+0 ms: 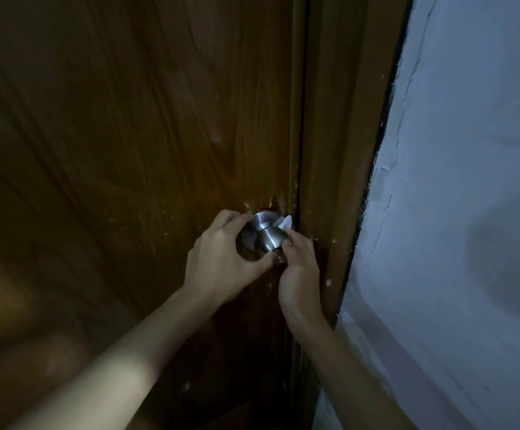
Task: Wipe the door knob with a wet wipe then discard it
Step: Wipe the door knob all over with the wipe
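On the dark brown wood-grain door [113,135], the left hand [218,256] cups the round brushed-steel door knob [271,240], fingers [237,219] curled on its rim. The right hand [299,268] pinches what seems a crumpled white wet wipe [287,223] against the knob's right side, near the wooden door frame [339,150] and pale plastered wall [469,181].

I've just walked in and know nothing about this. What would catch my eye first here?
Two bare hands meet at a shiny metal knob low on a dark wooden door. The left hand cups the knob from the left, while the right hand presses a white wipe against its right side, next to the frame. To the right, a pale wall stands out against the dim wood.
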